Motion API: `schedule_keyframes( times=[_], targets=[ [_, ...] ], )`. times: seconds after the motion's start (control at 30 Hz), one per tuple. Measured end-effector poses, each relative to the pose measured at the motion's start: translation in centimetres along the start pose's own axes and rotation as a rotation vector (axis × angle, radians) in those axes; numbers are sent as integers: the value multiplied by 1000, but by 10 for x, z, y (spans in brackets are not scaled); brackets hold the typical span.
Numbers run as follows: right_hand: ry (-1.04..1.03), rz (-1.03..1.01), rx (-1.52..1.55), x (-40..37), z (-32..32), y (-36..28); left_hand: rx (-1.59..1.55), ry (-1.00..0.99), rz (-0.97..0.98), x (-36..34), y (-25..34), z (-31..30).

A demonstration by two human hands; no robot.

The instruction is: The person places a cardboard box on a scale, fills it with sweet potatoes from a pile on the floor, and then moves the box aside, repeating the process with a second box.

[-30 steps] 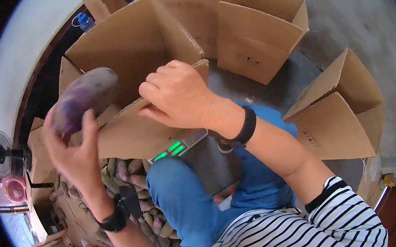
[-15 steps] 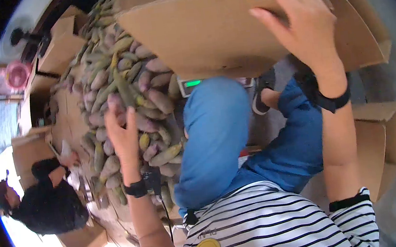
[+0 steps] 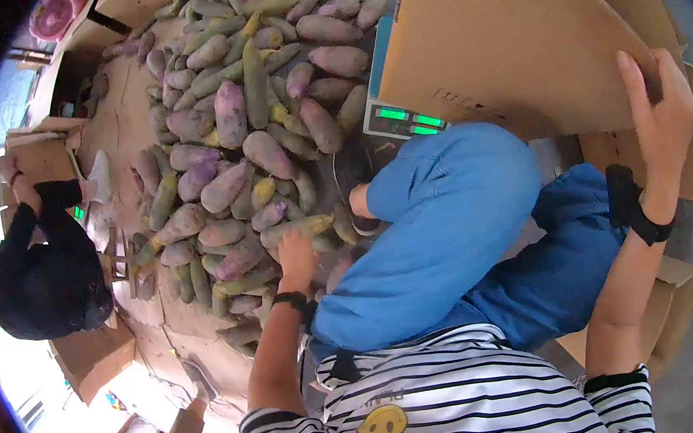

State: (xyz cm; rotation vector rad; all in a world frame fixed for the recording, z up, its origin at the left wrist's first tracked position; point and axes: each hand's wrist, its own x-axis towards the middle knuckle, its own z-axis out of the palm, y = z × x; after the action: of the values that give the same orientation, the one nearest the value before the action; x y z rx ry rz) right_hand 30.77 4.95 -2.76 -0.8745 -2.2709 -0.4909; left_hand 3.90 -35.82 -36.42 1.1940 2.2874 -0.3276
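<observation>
Beyond and to the left of your left hand (image 3: 297, 258), a heap of long purple and green vegetables (image 3: 230, 114) lies loose on the floor, spreading up towards the cardboard box (image 3: 505, 36). Plenty of them are outside the box; its inside is turned out of sight, so how many it holds, if any, you can't tell from here. Between your hands, past your raised knee (image 3: 470, 177), the scale (image 3: 406, 120) shows its green figures right by the box's near side. Your left arm reaches forward and low beside that knee, palm down, with the fingertips at a yellowish vegetable (image 3: 313, 224) on the heap's near edge; whether they have closed on anything is hidden. Your right hand (image 3: 662, 116) is out wide and farther forward, its arm stretched, pinching the box's upper edge with the thumb on one face of the cardboard and the fingers behind it. Well off to the left of your left hand, a person in black (image 3: 45, 272) sits past the heap.
</observation>
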Motion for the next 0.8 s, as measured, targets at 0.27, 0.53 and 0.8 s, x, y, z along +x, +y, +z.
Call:
schedule_keyframes(
  times=[0.27, 0.53, 0.8],
  targets=[
    [-69, 77, 12, 5, 0, 0, 239, 55, 33, 57, 2, 25],
    [5, 31, 41, 3, -1, -7, -276, 153, 16, 29, 12, -27],
    [10, -6, 47, 5, -5, -7, -1662, 489, 131, 18, 33, -192]
  ],
)
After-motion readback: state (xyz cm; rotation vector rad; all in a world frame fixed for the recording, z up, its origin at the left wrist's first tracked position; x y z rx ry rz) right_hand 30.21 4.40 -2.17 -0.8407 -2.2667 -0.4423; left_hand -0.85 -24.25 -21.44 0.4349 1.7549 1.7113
